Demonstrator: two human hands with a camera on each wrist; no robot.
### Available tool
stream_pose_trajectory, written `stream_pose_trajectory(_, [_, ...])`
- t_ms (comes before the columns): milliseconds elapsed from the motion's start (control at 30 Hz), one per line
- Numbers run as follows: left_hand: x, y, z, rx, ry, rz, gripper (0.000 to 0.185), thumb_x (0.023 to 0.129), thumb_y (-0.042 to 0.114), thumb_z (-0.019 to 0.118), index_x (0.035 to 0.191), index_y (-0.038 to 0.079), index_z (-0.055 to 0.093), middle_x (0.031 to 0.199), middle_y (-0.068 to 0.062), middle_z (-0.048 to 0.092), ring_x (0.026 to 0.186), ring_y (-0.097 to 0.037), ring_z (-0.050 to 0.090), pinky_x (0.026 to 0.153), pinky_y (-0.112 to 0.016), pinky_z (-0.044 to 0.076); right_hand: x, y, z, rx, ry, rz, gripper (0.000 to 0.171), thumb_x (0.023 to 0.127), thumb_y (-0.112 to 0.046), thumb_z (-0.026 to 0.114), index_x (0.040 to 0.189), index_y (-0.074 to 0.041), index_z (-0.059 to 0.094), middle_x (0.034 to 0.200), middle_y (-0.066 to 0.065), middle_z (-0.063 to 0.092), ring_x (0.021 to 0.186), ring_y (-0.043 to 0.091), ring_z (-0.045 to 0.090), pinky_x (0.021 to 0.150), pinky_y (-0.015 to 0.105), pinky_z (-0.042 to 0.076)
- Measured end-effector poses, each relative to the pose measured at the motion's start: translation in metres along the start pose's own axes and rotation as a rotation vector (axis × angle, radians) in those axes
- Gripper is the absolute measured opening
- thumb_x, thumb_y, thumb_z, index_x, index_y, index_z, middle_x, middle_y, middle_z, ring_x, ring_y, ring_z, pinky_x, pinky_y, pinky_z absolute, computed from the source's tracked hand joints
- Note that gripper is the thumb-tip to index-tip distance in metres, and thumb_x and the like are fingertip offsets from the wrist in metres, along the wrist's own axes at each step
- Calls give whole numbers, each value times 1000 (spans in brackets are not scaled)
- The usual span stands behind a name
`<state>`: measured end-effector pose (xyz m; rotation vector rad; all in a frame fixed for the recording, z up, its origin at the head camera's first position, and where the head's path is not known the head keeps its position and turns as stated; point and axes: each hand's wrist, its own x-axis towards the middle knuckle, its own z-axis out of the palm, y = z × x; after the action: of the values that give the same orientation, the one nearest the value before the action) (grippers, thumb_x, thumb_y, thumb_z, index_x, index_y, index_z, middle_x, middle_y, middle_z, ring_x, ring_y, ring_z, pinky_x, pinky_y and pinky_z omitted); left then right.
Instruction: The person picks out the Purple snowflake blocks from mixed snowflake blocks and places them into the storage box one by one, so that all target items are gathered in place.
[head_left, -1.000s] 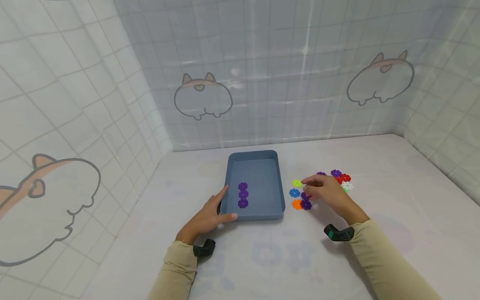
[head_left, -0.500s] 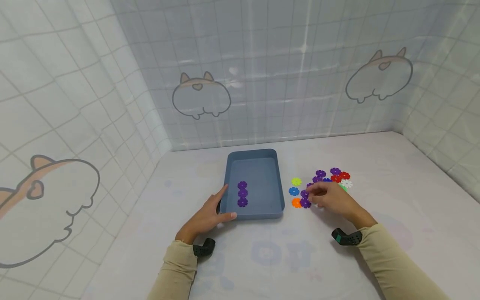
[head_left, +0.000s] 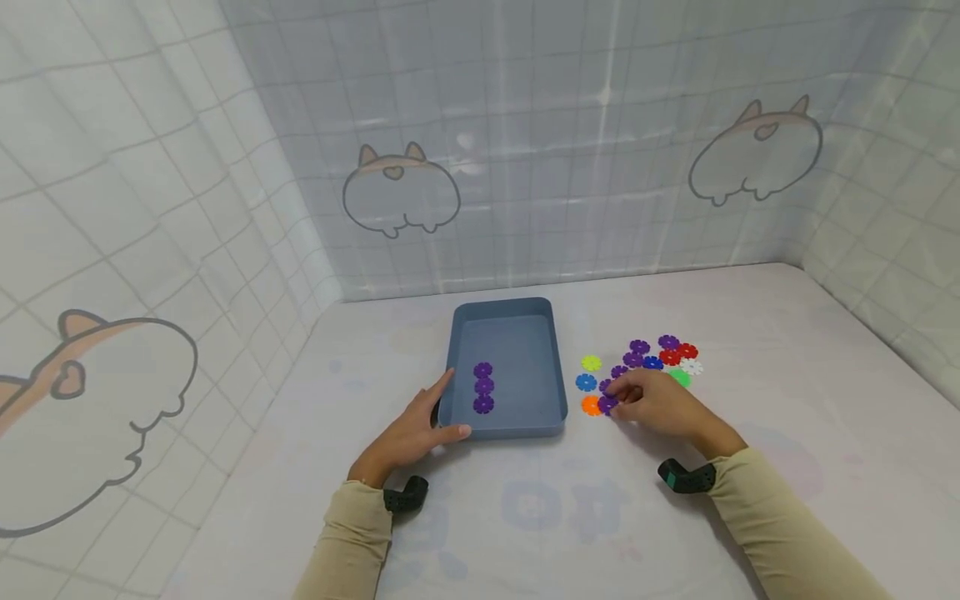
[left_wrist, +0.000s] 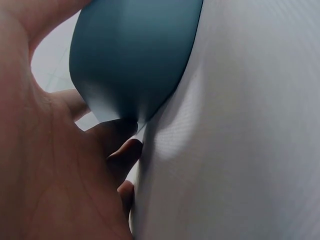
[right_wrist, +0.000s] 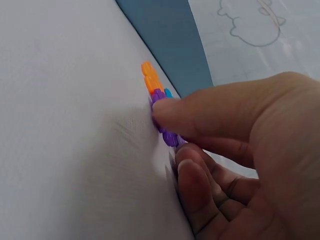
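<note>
Head view, with both wrist views. The left hand (head_left: 411, 432) rests against the near left corner of the blue tray (head_left: 551, 367), thumb along the front wall and fingers laid fairly straight up the left wall; in the left wrist view the palm (left_wrist: 45, 170) touches the tray's rounded corner (left_wrist: 130, 60). The tray stands on the white tabletop (head_left: 525, 517) and holds three purple snowflake discs (head_left: 483, 387) in a short line near its left wall. The right hand (head_left: 655, 403) lies on the tabletop just right of the tray, its thumb and curled fingers closing on a purple snowflake disc (head_left: 608, 403); the right wrist view shows the thumb tip (right_wrist: 165, 112) pressed onto this purple disc (right_wrist: 167, 135), though whether the disc is lifted cannot be told. An orange disc (head_left: 591, 406) touches the purple one on its left, with a blue disc (head_left: 586, 382) and a yellow-green disc (head_left: 591, 363) beyond it. Farther right lies a loose cluster of purple, blue, red, white and green discs (head_left: 663, 357). Both forearms wear beige sleeves (head_left: 780, 525)
</note>
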<state>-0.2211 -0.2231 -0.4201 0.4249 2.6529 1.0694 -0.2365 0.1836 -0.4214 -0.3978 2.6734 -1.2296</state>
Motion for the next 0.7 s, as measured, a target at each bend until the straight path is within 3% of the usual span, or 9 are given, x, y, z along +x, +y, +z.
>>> stream_pose_trajectory(367, [-1, 0, -3, -21, -10, 13, 98, 91, 56, 67, 163, 32, 6, 167, -7, 7, 151, -39, -6, 116, -66, 5, 0, -5, 2, -8, -6, 57, 25, 87, -11, 77, 110, -6, 70, 95, 5, 62, 91, 23, 57, 81, 35, 53])
stream_pose_trajectory(700, [1, -1, -2, -15, -11, 12, 97, 92, 55, 67, 163, 29, 5, 167, -7, 7, 151, -40, -5, 116, -65, 5, -1, -4, 1, -13, 7, 34, 21, 88, -10, 76, 106, -7, 66, 93, 5, 61, 89, 22, 57, 82, 36, 53])
